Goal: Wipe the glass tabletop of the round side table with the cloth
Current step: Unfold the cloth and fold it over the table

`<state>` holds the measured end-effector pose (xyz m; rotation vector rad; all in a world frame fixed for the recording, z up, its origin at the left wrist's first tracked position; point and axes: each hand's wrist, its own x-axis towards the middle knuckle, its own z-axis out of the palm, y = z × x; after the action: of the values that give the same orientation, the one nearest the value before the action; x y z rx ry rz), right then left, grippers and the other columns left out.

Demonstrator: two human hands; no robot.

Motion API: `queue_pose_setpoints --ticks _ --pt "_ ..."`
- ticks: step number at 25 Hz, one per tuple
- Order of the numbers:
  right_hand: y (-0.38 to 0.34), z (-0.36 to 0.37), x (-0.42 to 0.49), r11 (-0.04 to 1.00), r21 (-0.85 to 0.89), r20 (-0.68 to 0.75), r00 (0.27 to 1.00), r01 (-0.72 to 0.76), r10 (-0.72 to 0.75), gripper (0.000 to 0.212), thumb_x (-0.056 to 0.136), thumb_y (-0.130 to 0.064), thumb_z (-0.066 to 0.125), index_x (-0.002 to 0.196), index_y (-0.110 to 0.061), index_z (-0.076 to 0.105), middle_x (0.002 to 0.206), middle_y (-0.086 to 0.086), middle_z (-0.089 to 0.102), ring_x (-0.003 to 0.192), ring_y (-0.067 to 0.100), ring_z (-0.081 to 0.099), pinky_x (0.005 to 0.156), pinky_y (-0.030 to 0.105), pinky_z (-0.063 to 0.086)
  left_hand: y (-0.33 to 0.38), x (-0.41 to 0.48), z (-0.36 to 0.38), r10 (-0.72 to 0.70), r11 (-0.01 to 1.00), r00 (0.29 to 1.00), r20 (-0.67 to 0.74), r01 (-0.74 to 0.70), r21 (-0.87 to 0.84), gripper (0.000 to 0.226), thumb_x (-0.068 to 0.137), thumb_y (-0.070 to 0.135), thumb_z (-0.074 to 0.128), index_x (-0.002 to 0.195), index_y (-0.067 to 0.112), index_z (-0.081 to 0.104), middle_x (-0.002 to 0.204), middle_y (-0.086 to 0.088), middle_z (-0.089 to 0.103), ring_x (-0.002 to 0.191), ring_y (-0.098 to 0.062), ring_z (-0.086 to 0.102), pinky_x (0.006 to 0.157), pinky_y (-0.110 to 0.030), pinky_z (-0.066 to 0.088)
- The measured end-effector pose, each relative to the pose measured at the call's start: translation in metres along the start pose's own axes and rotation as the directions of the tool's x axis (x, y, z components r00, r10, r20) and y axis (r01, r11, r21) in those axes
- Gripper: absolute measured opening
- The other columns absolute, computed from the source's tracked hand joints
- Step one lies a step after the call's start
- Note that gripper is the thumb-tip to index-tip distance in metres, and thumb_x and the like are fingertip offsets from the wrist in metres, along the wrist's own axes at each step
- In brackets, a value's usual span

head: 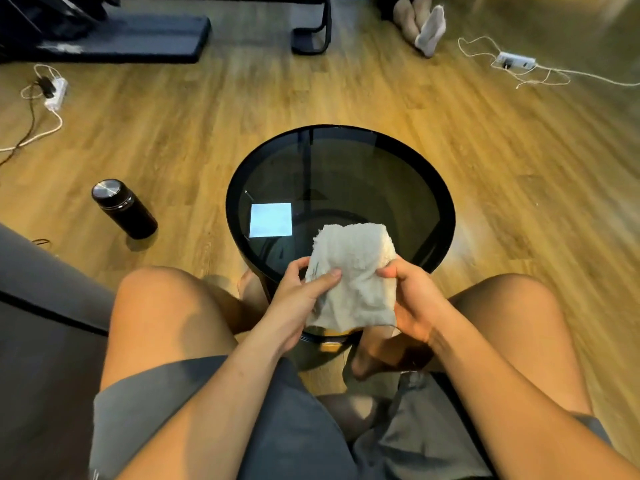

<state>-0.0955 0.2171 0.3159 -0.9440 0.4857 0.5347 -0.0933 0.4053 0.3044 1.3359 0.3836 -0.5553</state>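
Both hands grip the cloth (353, 271) — left hand (304, 292), right hand (412, 299) — at the near edge of the glass worktop (346, 174).

The round bench (448, 216) stood on the wooden floor (207, 133), its dark glass top (363, 181) catching a bright square of light. A white cloth (353, 268) reached over the near rim; whether it touched the glass was unclear. A dark flask (123, 209) stood on the floor to the left, with a white power strip (55, 93) beyond it and another power strip (514, 60) far right.
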Motion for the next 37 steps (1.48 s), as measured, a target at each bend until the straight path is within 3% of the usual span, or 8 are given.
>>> queue_pose_setpoints --ticks 4,7,11,19,25,27,30,37 --pt "0.0 -0.009 0.004 0.857 -0.503 -0.153 0.965 0.11 -0.213 0.038 0.09 -0.009 0.049 0.12 -0.027 0.064 0.115 0.009 0.07 0.107 0.034 0.066 0.093 0.053 0.053 0.002 0.007 -0.001 0.045 0.994 0.999 -0.014 -0.046 -0.099 0.056 0.082 0.021 0.075 0.133 0.025 0.051 0.122 -0.004 0.067 0.108 -0.024 0.067 0.094 -0.048 0.054" --pt "-0.004 -0.011 0.002 0.819 -0.499 -0.036 0.938 0.282 -0.345 0.039 0.09 0.003 0.052 0.114 -0.025 0.067 0.112 0.005 0.071 0.105 0.025 0.068 0.083 0.041 0.058 0.004 0.012 -0.004 0.101 0.99 0.992 -0.074 -0.107 -0.093 0.057 0.088 -0.005 0.058 0.133 0.029 0.048 0.121 -0.004 0.065 0.11 -0.026 0.065 0.092 -0.052 0.054" --pt "-0.008 -0.013 0.002 0.695 -0.641 -0.021 0.898 0.326 -0.44 0.038 0.085 0.006 0.054 0.104 -0.024 0.069 0.095 0.001 0.071 0.084 0.015 0.068 0.06 0.024 0.05 -0.001 0.016 -0.01 0.066 0.982 0.997 0.051 -0.056 -0.18 0.037 0.094 0.003 0.055 0.129 0.015 0.059 0.123 -0.01 0.067 0.113 -0.026 0.065 0.098 -0.044 0.051" --pt "-0.014 -0.021 0.01 0.801 -0.477 -0.15 0.865 0.36 -0.478 0.044 0.08 0.012 0.048 0.091 -0.023 0.071 0.087 0.004 0.069 0.084 0.023 0.065 0.066 0.035 0.051 0.006 0.017 -0.014 0.128 0.961 0.987 0.098 -0.1 -0.256 0.058 0.087 -0.019 0.051 0.136 0.013 0.05 0.129 -0.011 0.063 0.121 -0.026 0.061 0.101 -0.045 0.049" --pt "-0.021 -0.024 0.006 0.645 -0.656 -0.035 0.838 0.392 -0.544 0.037 0.083 0.01 0.051 0.084 -0.023 0.069 0.079 0.004 0.066 0.073 0.014 0.062 0.063 0.029 0.047 0.008 0.009 -0.017 0.079 0.985 0.97 0.23 -0.112 0.134 0.035 0.086 0.024 0.07 0.118 0.011 0.066 0.112 -0.001 0.073 0.102 -0.011 0.068 0.091 -0.026 0.047" --pt "-0.032 -0.013 0.004 0.483 -0.791 0.123 0.871 0.376 -0.476 0.028 0.084 0.008 0.054 0.087 -0.017 0.068 0.068 -0.009 0.064 0.059 -0.001 0.057 0.054 0.017 0.042 0.009 0.007 -0.013 0.055 0.952 0.967 0.248 -0.125 0.278 0.024 0.094 0.031 0.061 0.106 0.012 0.072 0.096 0.005 0.075 0.083 0.001 0.068 0.076 -0.015 0.047" --pt "-0.057 0.005 0.004 0.302 -0.875 0.292 0.91 0.378 -0.294 0.024 0.084 0.003 0.061 0.085 -0.02 0.068 0.068 -0.019 0.064 0.062 -0.006 0.059 0.054 0.007 0.039 0.005 0.012 -0.015 0.109 0.958 0.965 0.238 -0.165 0.233 0.041 0.089 0.052 0.053 0.106 0.022 0.075 0.112 0.0 0.073 0.113 -0.013 0.062 0.096 -0.029 0.042" --pt "-0.081 0.033 0.022 0.26 -0.9 0.371 0.928 0.349 0.038 0.023 0.086 0.001 0.061 0.101 -0.014 0.068 0.083 -0.001 0.073 0.078 0.012 0.07 0.065 0.024 0.054 0.015 0.009 -0.018 0.327 0.923 0.91 0.256 -0.365 0.119 0.027 0.084 0.03 0.063 0.107 0.016 0.067 0.104 -0.008 0.07 0.098 -0.026 0.066 0.081 -0.038 0.053"
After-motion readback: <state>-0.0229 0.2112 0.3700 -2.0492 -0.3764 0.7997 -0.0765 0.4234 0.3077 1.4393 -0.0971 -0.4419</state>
